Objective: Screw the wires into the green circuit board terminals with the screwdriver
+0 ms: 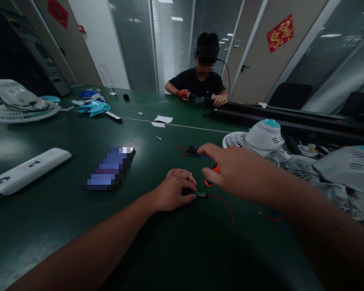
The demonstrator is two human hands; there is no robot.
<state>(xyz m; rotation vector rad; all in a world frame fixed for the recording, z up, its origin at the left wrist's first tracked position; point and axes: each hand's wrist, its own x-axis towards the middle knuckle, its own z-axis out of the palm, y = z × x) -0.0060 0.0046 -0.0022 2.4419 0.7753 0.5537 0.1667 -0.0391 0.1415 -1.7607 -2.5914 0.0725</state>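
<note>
Pinching board (pixel 201 194) at its left end with left hand (pixel 176 190) on near worktop (pixel 185 250); gripping screwdriver (pixel 209 182) in right hand (pixel 232 171), angling down to board; probably working a connection, next needing steady tip.

Near: one green circuit board (pixel 201 195), one orange-handled tool (pixel 209 183), one phone (pixel 111 169). Far: one bottle (pixel 107 79), one person (pixel 200 83), two diamond signs (pixel 280 33).

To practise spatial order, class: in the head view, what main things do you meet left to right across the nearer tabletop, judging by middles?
White oblong device, phone, left hand, green circuit board, right hand.
</note>
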